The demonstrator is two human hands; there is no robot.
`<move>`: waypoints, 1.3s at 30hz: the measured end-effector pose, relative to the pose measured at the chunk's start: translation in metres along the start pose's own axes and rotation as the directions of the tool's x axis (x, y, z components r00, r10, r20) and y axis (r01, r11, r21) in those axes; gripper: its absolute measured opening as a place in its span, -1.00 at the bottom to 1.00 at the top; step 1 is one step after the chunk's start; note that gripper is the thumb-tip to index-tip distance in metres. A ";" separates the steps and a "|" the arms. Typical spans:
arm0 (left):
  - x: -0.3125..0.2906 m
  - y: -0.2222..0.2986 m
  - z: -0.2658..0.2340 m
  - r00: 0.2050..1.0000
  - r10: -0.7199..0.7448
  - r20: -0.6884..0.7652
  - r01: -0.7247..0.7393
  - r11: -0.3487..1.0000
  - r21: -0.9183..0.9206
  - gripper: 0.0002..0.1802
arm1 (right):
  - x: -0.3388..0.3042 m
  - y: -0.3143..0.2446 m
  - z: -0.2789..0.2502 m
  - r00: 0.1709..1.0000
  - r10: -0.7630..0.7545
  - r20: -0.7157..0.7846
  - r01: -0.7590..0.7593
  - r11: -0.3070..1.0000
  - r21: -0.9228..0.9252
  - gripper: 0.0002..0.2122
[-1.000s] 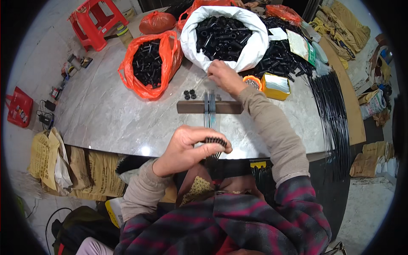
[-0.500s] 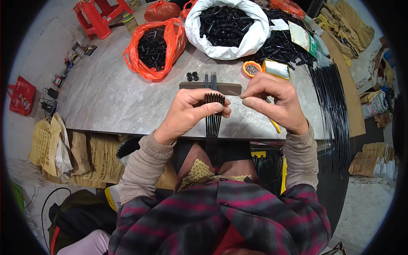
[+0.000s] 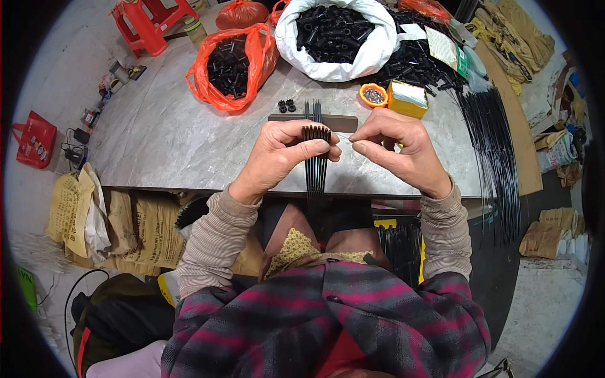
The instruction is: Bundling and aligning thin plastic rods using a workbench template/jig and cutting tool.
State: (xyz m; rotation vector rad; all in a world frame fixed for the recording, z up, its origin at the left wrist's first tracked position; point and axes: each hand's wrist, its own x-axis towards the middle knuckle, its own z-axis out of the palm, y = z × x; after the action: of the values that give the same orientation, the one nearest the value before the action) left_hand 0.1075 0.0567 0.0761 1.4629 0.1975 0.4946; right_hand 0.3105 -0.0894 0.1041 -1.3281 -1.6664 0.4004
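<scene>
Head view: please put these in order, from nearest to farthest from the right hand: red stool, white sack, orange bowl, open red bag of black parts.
From the right hand:
1. Orange bowl: just beyond the hand.
2. White sack: farther back, slightly left.
3. Open red bag: more to the left.
4. Red stool: at the upper left.

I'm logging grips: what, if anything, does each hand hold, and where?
Left hand: thin rods, near their dark upper ends. Right hand: anything it pinches is too small to tell.
</scene>
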 end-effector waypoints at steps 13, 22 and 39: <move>-0.002 -0.002 0.002 1.000 0.027 0.006 -0.027 1.000 0.008 -0.81 | 0.000 -0.007 0.000 0.997 0.062 0.038 -0.065 0.996 0.064 -0.94; -0.003 -0.004 0.001 0.998 0.055 0.009 -0.056 0.998 0.036 -0.80 | 0.003 -0.019 0.004 0.981 0.156 0.118 -0.177 0.964 0.199 -0.76; -0.003 -0.007 -0.005 0.998 0.069 0.000 -0.069 0.996 0.049 -0.77 | 0.006 -0.024 0.015 0.990 0.141 0.028 -0.143 0.983 0.112 -0.79</move>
State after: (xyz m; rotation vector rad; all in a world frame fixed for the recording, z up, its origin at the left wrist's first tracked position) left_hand 0.1043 0.0601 0.0682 1.5215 0.1618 0.5498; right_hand 0.2843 -0.0885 0.1172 -1.3660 -1.5466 0.5861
